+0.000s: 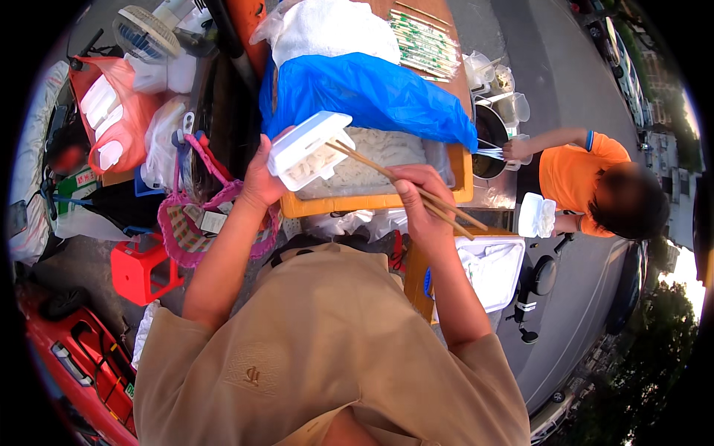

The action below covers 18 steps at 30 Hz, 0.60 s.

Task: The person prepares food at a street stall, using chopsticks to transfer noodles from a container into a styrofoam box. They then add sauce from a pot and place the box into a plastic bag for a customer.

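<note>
My left hand (261, 173) holds a white foam clamshell box (309, 139), its lid raised and the box tilted. Pale noodle-like food (312, 164) lies inside it. With my right hand (425, 203) I grip a pair of long wooden chopsticks (376, 167), whose tips reach over the mouth of the box. Beneath both hands stands a yellow crate (385, 202) lined with clear plastic. Soft white strips of food (385, 153), perhaps rice noodles, fill it. A blue plastic sheet (368, 95) covers the crate's far part.
Wrapped chopsticks (427, 42) and a white cloth (334, 33) lie beyond the crate. At right, a person in orange (577, 167) holds a utensil in a pot (490, 134) and another foam box (536, 214). Left are a pink basket (173, 237), a red stool (134, 270) and a fan (146, 34).
</note>
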{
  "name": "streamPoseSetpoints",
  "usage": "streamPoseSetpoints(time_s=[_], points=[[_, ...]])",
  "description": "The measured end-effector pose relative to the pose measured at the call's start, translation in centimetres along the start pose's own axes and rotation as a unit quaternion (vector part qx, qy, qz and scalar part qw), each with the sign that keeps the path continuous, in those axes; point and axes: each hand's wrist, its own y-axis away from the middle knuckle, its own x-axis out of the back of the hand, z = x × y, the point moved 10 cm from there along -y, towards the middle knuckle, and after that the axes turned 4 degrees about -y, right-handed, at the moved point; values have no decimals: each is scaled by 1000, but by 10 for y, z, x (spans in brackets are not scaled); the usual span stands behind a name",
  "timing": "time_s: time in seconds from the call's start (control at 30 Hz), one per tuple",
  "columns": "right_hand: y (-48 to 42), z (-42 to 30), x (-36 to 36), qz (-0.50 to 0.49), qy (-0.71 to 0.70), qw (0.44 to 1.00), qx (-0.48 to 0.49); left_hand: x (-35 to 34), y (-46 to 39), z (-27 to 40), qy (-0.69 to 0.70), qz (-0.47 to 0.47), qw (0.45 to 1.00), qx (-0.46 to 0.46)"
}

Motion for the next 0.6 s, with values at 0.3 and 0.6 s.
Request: streamPoseSetpoints(time_s=[0.3,0.6], points=[[15,78,-5,20,120,992,-9,32,46,36,-91,66,993,-38],[17,160,-183,-246,276,929,-9,-7,85,52,-169,89,982,-14]])
